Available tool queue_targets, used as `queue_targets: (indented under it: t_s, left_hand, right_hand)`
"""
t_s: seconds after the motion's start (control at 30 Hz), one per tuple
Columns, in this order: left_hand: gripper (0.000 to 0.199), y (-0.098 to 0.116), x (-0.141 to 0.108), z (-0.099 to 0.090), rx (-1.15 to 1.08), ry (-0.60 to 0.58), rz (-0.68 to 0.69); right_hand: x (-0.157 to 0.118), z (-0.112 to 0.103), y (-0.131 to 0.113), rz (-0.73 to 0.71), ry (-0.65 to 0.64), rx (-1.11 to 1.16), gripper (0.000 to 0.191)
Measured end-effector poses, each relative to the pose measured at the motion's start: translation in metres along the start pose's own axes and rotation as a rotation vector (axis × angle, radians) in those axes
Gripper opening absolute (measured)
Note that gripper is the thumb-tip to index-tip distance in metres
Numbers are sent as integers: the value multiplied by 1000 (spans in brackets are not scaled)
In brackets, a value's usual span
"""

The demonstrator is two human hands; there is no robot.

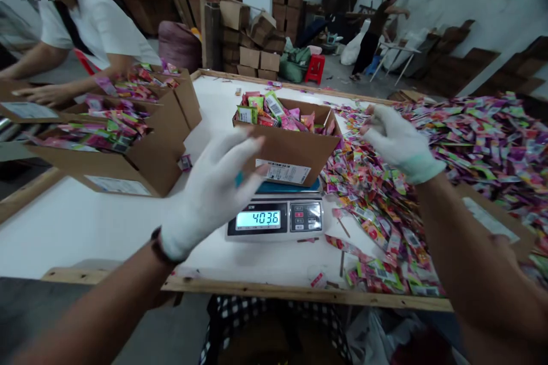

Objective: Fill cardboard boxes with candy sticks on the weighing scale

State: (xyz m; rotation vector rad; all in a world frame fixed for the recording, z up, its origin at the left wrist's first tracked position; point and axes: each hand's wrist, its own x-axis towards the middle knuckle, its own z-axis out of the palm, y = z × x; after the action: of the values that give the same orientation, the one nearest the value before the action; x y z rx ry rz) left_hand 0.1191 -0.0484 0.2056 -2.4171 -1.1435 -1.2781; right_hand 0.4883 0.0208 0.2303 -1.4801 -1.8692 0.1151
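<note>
A cardboard box (285,148) full of small colourful packets (278,109) stands on the scale (274,219), whose display reads 403.6. My left hand (209,194), in a white glove with bare fingertips, is in front of the box's left side. Its fingers are spread and hold nothing; whether they touch the box I cannot tell. To the right of the box, my right hand (396,140), gloved the same way, hovers over the heap of packets (385,199). Its fingers are bent with a gap to the thumb, and no packet shows between them.
More filled boxes (158,165) stand on the left of the white table (107,225), where a co-worker's hand (47,94) rests at a box. A wooden rim (257,288) edges the table. Another carton (492,219) lies at the right, by the heap. Stacked cartons (259,60) are behind.
</note>
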Motion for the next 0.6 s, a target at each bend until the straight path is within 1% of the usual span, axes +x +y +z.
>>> queue_targets:
  t_s: [0.07,0.1,0.13,0.2,0.27,0.3,0.37,0.47,0.53,0.57,0.6]
  left_hand:
    - [57,1,43,9,178,-185,79]
    - [60,2,58,15,270,-273,93]
    - [58,3,69,21,344,-347,81]
    - [45,3,80,28,412,-465,47]
    - [32,4,77,23,406,-540,47]
    - [28,4,72,16,405,-563,66]
    - [25,6,56,-6,436,-595,88]
    - [17,4,21,-53,511,-644,22]
    - [9,-7,-10,-88,539,-667,-14]
    - [8,-16,-27,-106,558,-687,-44]
    - [9,-28,-46,-123,567,-672,-66]
  right_hand:
    - [-16,23,8,56,-50,164,56]
    - [-26,33,9,83,-80,217,55]
    - [-38,42,10,101,-109,251,56]
    - [-65,57,14,155,-160,282,57]
    - [-93,67,26,236,-188,282,60]
    - [-105,72,35,276,-193,283,61]
    - [-128,80,56,341,-204,276,63]
    - [-156,92,87,415,-219,210,63]
    - [-172,101,103,454,-222,167,61]
    - [-180,107,108,467,-218,161,59]
    - [-186,113,112,477,-207,158,57]
